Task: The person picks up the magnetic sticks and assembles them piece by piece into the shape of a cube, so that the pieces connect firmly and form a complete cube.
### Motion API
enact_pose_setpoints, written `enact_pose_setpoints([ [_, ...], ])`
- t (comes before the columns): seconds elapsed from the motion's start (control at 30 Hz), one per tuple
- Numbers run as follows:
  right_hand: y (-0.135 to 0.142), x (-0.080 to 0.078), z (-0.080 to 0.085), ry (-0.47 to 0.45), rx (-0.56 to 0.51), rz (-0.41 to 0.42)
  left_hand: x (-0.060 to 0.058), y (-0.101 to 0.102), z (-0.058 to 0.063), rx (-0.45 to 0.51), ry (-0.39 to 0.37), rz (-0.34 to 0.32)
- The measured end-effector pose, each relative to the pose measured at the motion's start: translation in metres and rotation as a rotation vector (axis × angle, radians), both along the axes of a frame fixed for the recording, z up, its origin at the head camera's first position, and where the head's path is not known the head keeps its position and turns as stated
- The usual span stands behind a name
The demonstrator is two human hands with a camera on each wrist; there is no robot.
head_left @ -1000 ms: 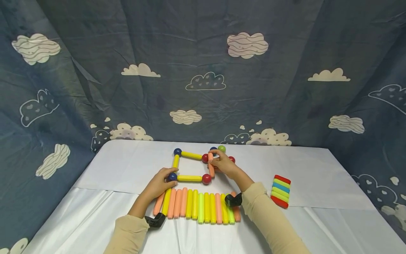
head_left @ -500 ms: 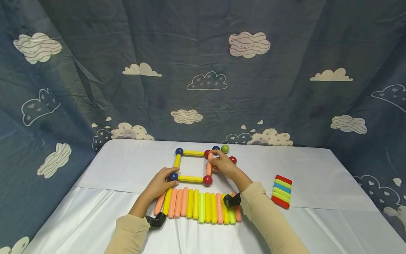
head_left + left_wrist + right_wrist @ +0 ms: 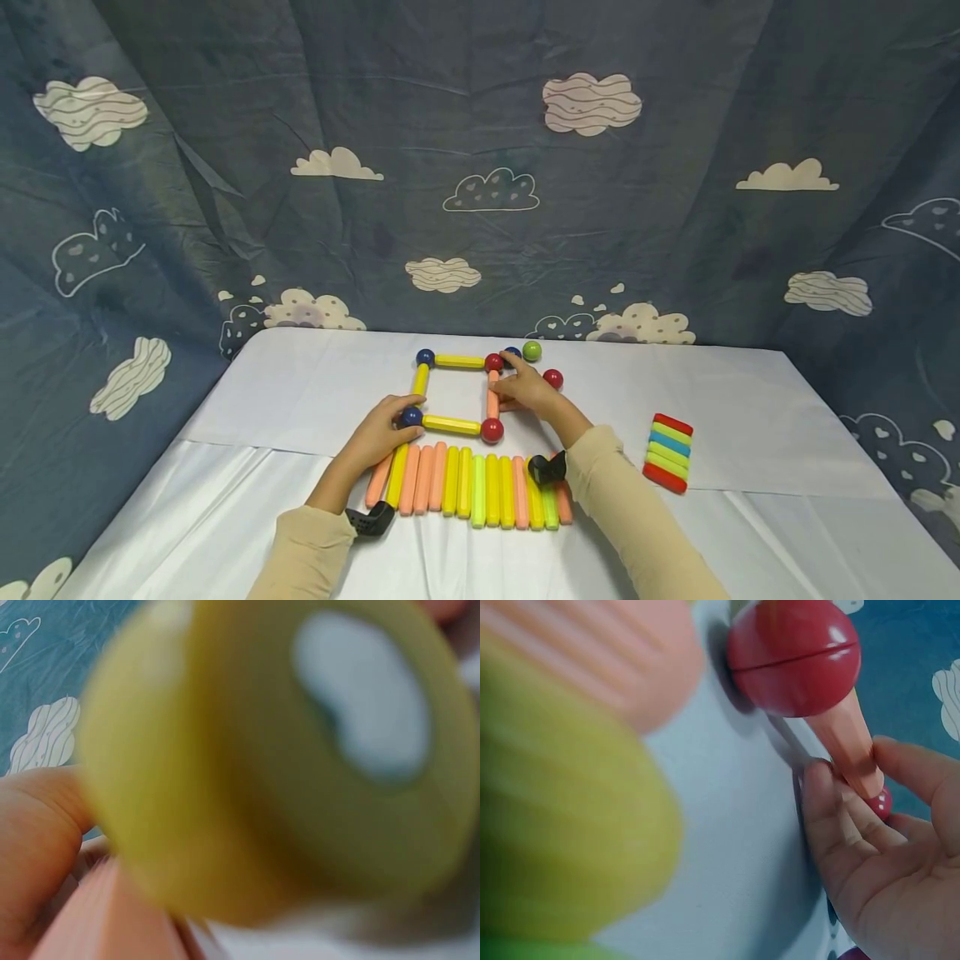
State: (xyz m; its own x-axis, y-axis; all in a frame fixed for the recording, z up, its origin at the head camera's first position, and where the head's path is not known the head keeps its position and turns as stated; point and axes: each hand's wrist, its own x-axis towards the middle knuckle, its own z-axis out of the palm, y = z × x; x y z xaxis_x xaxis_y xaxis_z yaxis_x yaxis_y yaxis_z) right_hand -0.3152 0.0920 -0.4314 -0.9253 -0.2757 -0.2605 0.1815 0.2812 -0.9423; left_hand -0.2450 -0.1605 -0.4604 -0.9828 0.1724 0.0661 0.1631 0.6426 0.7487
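A four-sided frame of sticks and balls lies on the white cloth. Its yellow sticks (image 3: 459, 362) run between the far blue ball (image 3: 425, 357), near blue ball (image 3: 412, 416) and two red balls. My left hand (image 3: 375, 435) holds the near blue ball between thumb and fingers. On the right side an orange stick (image 3: 492, 406) spans from the far red ball (image 3: 493, 362) to the near red ball (image 3: 492, 431). My right hand (image 3: 531, 389) pinches this stick; in the right wrist view, the fingers (image 3: 821, 799) sit on either side of it.
A row of orange, yellow and green sticks (image 3: 492, 492) lies in front of the frame, below both wrists. Loose blue, green (image 3: 532, 351) and red balls (image 3: 552, 379) sit beyond the right hand. Short coloured sticks (image 3: 668, 453) lie side by side at right.
The right hand has brought the orange stick down into line between the two red balls. The frame has straightened, its far red ball shifting slightly. The left hand has stayed on its blue ball.
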Motion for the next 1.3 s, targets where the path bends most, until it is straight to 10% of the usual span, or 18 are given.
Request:
enact_pose_setpoints([
  [0.8,0.023,-0.001,0.005,0.089,0.104,0.003,0.000,-0.001,-0.002,0.027,-0.031,-0.120],
  [1.3,0.123,0.080,0.039,0.404,0.189,0.075,0.009,-0.016,0.012,-0.009,-0.078,-0.027],
])
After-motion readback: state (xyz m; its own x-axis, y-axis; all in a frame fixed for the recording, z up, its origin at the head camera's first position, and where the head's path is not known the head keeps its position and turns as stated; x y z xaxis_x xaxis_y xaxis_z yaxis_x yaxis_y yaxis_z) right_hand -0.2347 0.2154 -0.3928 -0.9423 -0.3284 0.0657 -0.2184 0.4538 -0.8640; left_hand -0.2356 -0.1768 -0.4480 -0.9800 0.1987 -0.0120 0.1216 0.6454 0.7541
